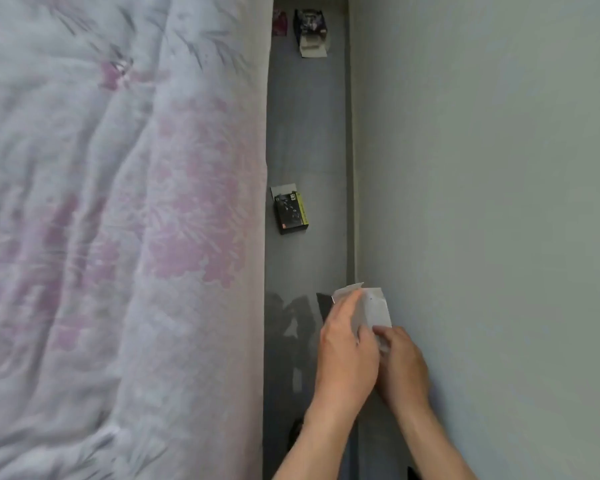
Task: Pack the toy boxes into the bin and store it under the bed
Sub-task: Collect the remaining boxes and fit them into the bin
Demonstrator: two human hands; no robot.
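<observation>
Narrow floor strip (305, 140) between bed (118, 202) and wall (482, 168)

No text can be read: the black and yellow toy box (290, 212) on the floor bears print on its yellow side strip, too blurred to make out.

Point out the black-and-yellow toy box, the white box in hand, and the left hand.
black-and-yellow toy box (291, 214), head view, middle of its top face.
white box (374, 308), head view, its bare upper side.
left hand (349, 344), head view, back of hand.
</observation>
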